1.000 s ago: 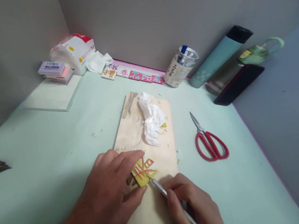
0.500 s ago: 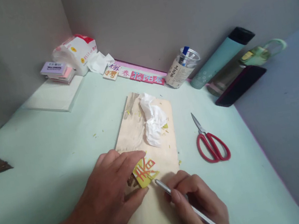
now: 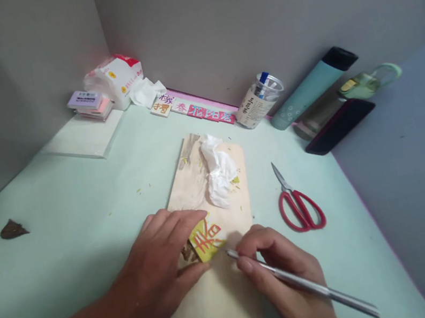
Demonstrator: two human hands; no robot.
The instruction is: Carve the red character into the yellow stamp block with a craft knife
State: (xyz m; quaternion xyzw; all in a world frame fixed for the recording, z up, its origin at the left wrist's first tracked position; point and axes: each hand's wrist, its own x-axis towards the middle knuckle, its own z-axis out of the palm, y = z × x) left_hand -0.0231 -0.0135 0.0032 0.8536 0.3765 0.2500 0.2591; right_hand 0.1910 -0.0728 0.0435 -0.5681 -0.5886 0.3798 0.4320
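A yellow carving block [image 3: 206,248] with an orange-red outlined character lies on a pale wooden board [image 3: 216,305]. My left hand [image 3: 167,253] grips it between thumb and index finger at its left side. My right hand [image 3: 284,272] is closed round a slim silver craft knife [image 3: 298,281], whose tip is at the block's lower right edge. Whether the tip touches the block I cannot tell. Dark brown stains mark the board beside the block. A crumpled white tissue [image 3: 218,171] and yellow shavings lie higher on the board.
Red-handled scissors [image 3: 298,204] lie right of the board. Behind stand a clear cup [image 3: 258,102], a blue-green bottle [image 3: 310,89], a green-lidded bottle [image 3: 359,85] and a dark phone [image 3: 339,126]. Lettered blocks [image 3: 208,112], a tissue pack [image 3: 118,80] and brown leaf-like pieces [image 3: 13,229] are leftward.
The craft knife has tilted lower, its rear end swinging to the right, and my right hand has shifted slightly up and right. My left hand still holds the block. The camera view has shifted a little.
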